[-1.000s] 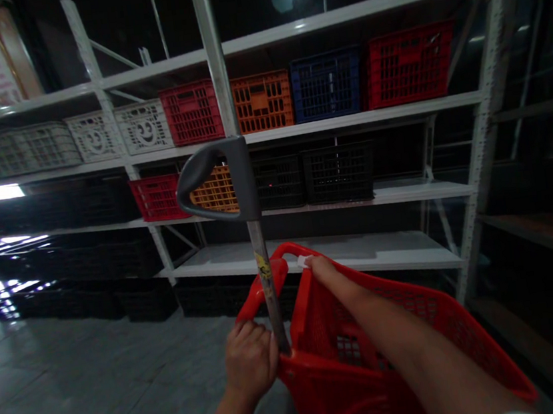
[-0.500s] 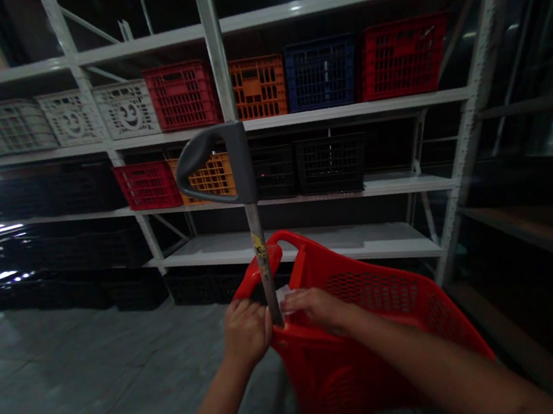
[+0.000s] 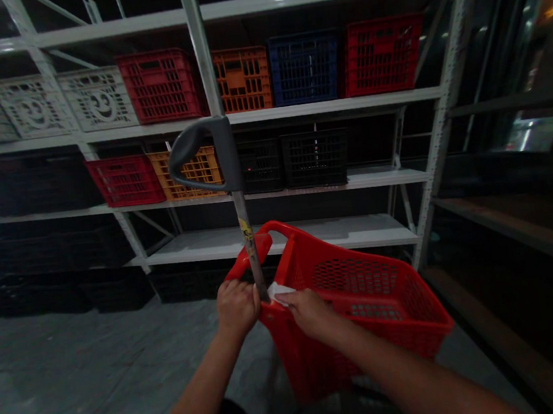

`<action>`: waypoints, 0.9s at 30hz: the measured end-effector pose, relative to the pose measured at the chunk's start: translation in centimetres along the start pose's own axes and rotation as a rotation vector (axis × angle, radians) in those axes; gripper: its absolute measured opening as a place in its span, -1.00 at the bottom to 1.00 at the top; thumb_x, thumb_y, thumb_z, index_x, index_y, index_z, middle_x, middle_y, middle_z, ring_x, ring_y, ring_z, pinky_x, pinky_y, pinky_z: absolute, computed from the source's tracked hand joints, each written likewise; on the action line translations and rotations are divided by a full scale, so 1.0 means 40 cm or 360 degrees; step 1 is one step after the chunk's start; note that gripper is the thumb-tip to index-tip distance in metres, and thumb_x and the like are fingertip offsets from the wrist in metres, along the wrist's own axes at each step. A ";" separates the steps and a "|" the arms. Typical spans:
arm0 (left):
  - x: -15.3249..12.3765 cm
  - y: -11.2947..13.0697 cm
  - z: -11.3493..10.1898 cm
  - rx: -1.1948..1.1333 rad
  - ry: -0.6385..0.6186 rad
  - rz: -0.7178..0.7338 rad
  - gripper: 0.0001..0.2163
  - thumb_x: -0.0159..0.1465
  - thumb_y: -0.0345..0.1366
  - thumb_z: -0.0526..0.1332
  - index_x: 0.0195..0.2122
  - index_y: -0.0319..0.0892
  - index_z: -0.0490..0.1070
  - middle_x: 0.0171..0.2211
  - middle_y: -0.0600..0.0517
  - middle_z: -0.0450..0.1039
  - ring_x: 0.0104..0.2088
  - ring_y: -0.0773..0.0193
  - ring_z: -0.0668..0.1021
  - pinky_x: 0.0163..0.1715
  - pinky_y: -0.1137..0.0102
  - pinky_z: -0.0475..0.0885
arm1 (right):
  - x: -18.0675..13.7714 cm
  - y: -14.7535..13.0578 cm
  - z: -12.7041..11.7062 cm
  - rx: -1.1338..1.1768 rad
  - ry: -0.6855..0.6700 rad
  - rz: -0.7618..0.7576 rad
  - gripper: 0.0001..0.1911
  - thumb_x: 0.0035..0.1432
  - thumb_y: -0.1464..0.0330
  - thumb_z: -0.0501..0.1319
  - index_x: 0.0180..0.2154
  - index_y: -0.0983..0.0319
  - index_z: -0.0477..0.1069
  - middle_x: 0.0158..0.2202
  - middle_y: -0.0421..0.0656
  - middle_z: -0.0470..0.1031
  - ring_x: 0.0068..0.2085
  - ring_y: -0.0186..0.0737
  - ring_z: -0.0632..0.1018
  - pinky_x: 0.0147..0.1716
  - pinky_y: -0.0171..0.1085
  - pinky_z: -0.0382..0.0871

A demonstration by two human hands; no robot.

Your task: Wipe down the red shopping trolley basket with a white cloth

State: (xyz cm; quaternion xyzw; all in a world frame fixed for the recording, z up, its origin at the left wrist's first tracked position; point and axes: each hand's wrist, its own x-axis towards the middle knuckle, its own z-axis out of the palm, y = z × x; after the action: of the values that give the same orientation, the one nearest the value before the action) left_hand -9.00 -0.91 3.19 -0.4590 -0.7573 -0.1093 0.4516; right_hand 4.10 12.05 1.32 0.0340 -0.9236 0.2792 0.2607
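A red plastic shopping cart (image 3: 320, 363) with a perforated basket stands in front of me. My left hand (image 3: 239, 307) is closed around the near end of its red push handle (image 3: 239, 266). At the cart's near corner, my right hand (image 3: 314, 315) presses a white cloth or tissue (image 3: 277, 291) against the rim, fingers partly hidden under and behind it. Right beside both hands rises a metal pole (image 3: 255, 263) with a worn yellow sticker. Higher up, the pole carries a grey loop handle (image 3: 228, 154).
A white metal shelving rack (image 3: 265, 115) spans the background. Red crates (image 3: 159, 90), an orange crate (image 3: 242, 83), a blue crate (image 3: 306, 72) and white smiley crates (image 3: 100, 104) sit on it. Dark shelves (image 3: 520, 224) stand at the right. Grey floor (image 3: 77, 392) lies at left.
The view has shifted, so the rack and cart sit further left. More of the basket's inside shows. My right hand has moved slightly along the rim with the white cloth; my left keeps its grip.
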 end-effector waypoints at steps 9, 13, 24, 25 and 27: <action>0.020 -0.008 0.017 0.0029 -0.0025 -0.0016 -0.67 0.21 -0.27 -0.03 -0.64 -0.19 0.35 -0.61 -0.02 0.40 -0.45 0.20 0.42 -0.30 0.27 0.19 | -0.234 0.139 -0.006 -0.0567 0.0410 0.0261 -0.34 -0.13 0.70 -0.10 0.02 0.26 0.33 0.00 -0.04 0.39 0.06 -0.19 0.38 0.10 -0.02 0.15; 0.028 -0.001 0.024 0.0027 -0.0027 -0.0038 -0.66 0.22 -0.27 -0.04 -0.64 -0.20 0.37 -0.60 -0.04 0.42 -0.44 0.19 0.42 -0.30 0.26 0.18 | -0.213 0.125 0.015 -0.0561 0.0526 0.0323 -0.35 -0.12 0.69 -0.10 0.02 0.28 0.33 -0.01 -0.02 0.40 0.05 -0.19 0.39 0.09 -0.04 0.18; 0.058 -0.029 0.047 -0.0211 -0.0177 -0.0055 -0.63 0.22 -0.25 -0.09 -0.62 -0.21 0.37 -0.60 -0.07 0.40 -0.44 0.15 0.44 -0.31 0.25 0.23 | -0.230 0.154 0.018 -0.0518 0.0607 0.0139 -0.38 -0.05 0.67 -0.13 0.03 0.26 0.32 0.00 -0.06 0.40 0.06 -0.22 0.37 0.09 -0.04 0.19; 0.062 -0.042 0.047 -0.0308 -0.0168 -0.0073 -0.63 0.23 -0.24 -0.11 -0.60 -0.21 0.37 -0.58 -0.07 0.40 -0.42 0.16 0.44 -0.30 0.26 0.25 | -0.261 0.176 0.006 -0.0535 0.0627 0.0159 -0.38 -0.06 0.66 -0.13 0.02 0.24 0.33 -0.01 -0.06 0.41 0.06 -0.22 0.37 0.09 -0.03 0.19; 0.062 -0.060 0.039 -0.0552 -0.0023 -0.0193 -0.67 0.24 -0.24 -0.12 -0.45 -0.23 0.39 -0.43 -0.07 0.43 -0.32 0.17 0.46 -0.26 0.28 0.30 | -0.311 0.206 -0.016 -0.0559 0.0656 0.0232 -0.39 -0.06 0.66 -0.11 0.01 0.24 0.35 -0.01 -0.06 0.41 0.05 -0.20 0.38 0.09 -0.02 0.18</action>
State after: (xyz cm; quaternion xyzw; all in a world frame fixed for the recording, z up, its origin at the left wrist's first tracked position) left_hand -12.26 0.14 4.84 -0.4842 -0.7565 -0.2620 0.3528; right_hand 13.40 18.30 -8.55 -0.1356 -0.8853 0.1339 0.4241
